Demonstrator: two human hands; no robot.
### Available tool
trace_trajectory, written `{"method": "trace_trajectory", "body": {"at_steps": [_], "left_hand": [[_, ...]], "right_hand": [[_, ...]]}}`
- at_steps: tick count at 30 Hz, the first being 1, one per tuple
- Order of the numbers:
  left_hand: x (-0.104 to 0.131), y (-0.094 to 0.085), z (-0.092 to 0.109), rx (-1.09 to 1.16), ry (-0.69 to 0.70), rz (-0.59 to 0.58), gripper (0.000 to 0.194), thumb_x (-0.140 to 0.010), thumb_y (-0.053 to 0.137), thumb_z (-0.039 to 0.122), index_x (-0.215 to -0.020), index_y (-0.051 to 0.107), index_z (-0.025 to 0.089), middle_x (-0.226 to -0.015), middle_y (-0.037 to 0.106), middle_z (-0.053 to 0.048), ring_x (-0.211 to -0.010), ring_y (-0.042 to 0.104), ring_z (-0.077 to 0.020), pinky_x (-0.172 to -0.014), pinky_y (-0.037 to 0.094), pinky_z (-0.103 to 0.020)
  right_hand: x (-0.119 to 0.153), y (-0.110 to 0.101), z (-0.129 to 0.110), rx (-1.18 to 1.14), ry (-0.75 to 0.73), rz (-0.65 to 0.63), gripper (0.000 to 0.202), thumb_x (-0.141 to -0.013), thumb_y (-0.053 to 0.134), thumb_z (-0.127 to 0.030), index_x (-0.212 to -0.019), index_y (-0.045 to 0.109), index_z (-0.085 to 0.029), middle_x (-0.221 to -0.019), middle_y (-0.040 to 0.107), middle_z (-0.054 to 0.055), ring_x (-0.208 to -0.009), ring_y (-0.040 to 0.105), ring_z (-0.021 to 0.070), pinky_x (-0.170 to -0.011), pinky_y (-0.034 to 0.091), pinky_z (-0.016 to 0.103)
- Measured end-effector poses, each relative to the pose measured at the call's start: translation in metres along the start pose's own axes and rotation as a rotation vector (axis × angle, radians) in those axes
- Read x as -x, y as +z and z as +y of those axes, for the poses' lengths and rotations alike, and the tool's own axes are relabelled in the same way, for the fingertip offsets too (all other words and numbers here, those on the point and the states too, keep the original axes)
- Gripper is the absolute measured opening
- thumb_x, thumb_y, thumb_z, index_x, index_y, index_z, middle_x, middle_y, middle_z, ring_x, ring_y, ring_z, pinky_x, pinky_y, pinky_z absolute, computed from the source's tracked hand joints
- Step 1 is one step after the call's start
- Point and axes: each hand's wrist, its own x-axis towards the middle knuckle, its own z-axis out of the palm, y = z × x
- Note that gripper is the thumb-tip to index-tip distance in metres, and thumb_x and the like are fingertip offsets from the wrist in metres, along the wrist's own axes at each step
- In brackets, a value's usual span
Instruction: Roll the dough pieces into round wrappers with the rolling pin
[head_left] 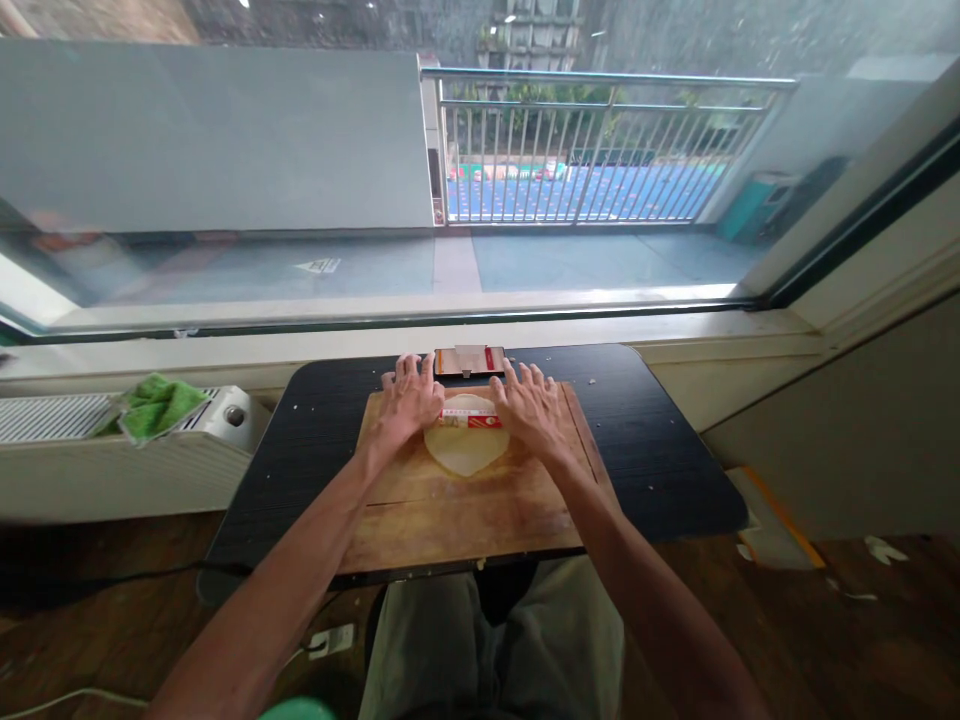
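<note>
A wooden board [457,525] carries a thin, flattened round of pale dough [466,455]. Across the far part of the dough lies a short roller-like stick [471,419] with a red, white and yellowish printed wrap; both its ends are hidden by my hands. My left hand [411,395] rests over its left end, fingers stretched forward and a little apart. Over the right end, my right hand [531,402] lies palm down with its fingers spread. Neither hand's fingers wrap round the stick.
The board lies on a black table [300,460] by a window. Just beyond it is a flat box-like item [470,361] with a clip. A green cloth [161,405] sits on a white heater [127,455] at left. Papers [776,520] lie on the floor at right.
</note>
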Motion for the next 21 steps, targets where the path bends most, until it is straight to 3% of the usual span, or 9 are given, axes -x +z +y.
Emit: {"method": "trace_trajectory", "body": {"at_steps": [9,15,21], "left_hand": [[0.006,-0.001,0.0,0.018,0.006,-0.05,0.068,-0.106,0.035,0.033,-0.171,0.04,0.016,-0.168,0.047,-0.024,-0.162,0.036,-0.039,-0.121,0.043,-0.065],[0.023,-0.003,-0.001,0.044,0.001,-0.062,0.068,-0.105,0.036,0.033,-0.171,0.041,0.017,-0.173,0.044,-0.023,-0.165,0.032,-0.0401,-0.124,0.039,-0.065],[0.035,-0.001,-0.002,0.047,0.019,-0.052,0.067,-0.105,0.038,0.033,-0.17,0.043,0.017,-0.173,0.044,-0.024,-0.166,0.029,-0.0413,-0.125,0.036,-0.069]], "right_hand": [[0.013,0.0,0.002,0.049,-0.047,0.001,0.061,-0.116,0.031,-0.039,-0.173,0.043,-0.024,-0.174,0.05,0.014,-0.164,0.039,0.0332,-0.133,0.026,0.058],[0.035,0.005,0.004,0.089,-0.075,0.022,0.064,-0.108,0.04,-0.025,-0.172,0.045,-0.019,-0.175,0.047,0.016,-0.163,0.04,0.0327,-0.134,0.025,0.056],[0.058,0.008,0.0,0.059,-0.039,0.063,0.065,-0.11,0.036,-0.026,-0.174,0.039,-0.012,-0.173,0.049,0.02,-0.163,0.041,0.033,-0.134,0.026,0.056]]}}
